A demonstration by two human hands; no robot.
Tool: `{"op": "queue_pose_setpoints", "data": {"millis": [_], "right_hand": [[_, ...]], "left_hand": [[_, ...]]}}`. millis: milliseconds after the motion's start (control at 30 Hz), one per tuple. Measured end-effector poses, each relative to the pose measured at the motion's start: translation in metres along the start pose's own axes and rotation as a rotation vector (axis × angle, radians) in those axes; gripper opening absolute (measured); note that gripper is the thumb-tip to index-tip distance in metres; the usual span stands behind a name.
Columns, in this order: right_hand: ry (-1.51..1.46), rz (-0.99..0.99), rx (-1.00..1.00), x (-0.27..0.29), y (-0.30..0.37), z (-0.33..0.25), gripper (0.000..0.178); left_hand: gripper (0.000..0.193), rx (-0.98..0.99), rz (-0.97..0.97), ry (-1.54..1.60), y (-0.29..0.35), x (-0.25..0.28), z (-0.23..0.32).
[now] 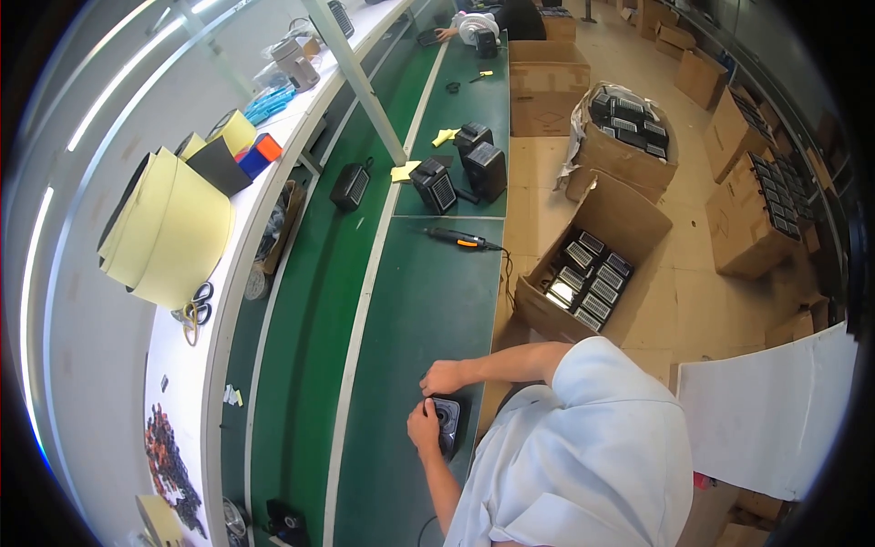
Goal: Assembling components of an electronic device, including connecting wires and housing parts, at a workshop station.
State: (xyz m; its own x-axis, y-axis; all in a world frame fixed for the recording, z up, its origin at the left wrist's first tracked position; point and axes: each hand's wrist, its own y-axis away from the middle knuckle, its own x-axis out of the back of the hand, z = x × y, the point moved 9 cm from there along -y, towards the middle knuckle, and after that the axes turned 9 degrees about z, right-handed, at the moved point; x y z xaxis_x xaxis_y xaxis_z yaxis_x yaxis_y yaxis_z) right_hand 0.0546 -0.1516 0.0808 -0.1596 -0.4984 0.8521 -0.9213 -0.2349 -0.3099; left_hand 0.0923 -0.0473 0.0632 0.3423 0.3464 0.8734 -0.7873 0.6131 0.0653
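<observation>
A black box-shaped device with a round speaker-like face (447, 421) lies on the green bench right in front of me. My left hand (423, 427) is closed over its left edge, thumb toward its top corner. At the device's upper corner is my right hand (444, 376), its fingers pinched together. A small dark bit shows by those fingertips, too little to name. Farther up the bench rests a black electric screwdriver (458, 239) with an orange switch and a coiled cord. Several black devices (434, 185) with grilles stand beyond it.
Left of the bench runs a green conveyor (301, 365) carrying a black device (351, 187). A white shelf (182, 383) above holds yellow rolls (173, 228) and scissors (196, 314). Cardboard boxes (638, 214) of devices stand on the right. Another person's hand (446, 34) works at the far end.
</observation>
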Motion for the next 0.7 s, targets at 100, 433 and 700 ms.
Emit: {"op": "queue_pose_setpoints", "data": {"millis": [100,433,700], "right_hand": [[-0.026,0.112,-0.060,0.009,-0.004,0.000,0.016],[-0.133,0.251,-0.430,-0.018,-0.002,-0.037,0.029],[-0.010,0.315,-0.450,-0.009,0.001,-0.042,0.028]], "left_hand": [[0.039,-0.057,0.076,0.004,0.000,0.003,-0.002],[0.041,0.580,0.413,0.110,0.087,0.029,-0.107],[0.045,0.574,0.587,0.192,0.087,0.028,-0.097]]}}
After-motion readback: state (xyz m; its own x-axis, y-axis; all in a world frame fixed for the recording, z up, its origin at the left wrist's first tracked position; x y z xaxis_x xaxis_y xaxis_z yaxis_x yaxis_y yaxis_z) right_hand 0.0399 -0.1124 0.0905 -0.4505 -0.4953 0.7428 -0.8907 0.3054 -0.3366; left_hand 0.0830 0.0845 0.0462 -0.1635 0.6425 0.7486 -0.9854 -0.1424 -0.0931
